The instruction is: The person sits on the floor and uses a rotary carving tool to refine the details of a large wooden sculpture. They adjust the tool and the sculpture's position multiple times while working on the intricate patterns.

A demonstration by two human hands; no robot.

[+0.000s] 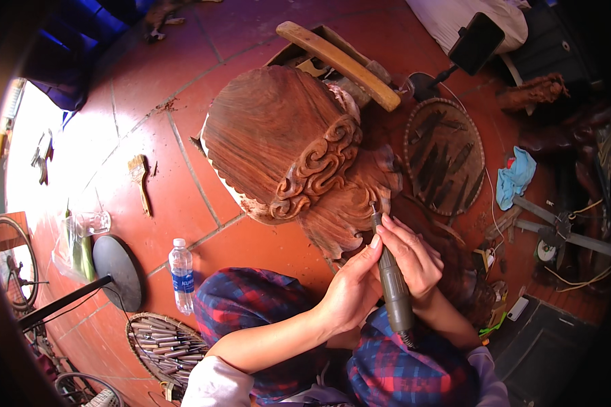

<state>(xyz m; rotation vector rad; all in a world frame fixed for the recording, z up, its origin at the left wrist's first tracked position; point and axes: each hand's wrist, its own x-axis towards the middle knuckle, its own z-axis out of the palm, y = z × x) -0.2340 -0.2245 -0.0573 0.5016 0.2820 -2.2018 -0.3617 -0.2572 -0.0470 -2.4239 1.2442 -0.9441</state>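
A large reddish-brown wood carving [265, 122] fills the middle, with a smooth grained dome, a band of raised scrolls [319, 163] and a wavy, leaf-like lower part [339, 207]. My right hand [414, 254] grips a dark rotary carving tool [395, 292], its fingers laid along the front of the body. On the tool's other side my left hand [353, 288] is closed against it, thumb near the front end; some of its fingers are hidden. The thin bit [373, 207] meets or almost meets the wavy carved surface. A coiled cable leaves the tool's rear over my knee.
Left on the tiled floor are a brush [140, 180], a water bottle [182, 278], a round black stand base [117, 271] and a basket of chisels [142, 353]. Right are a round tray of dark pieces [414, 163], a phone on a stand [476, 44] and a blue cloth [516, 178].
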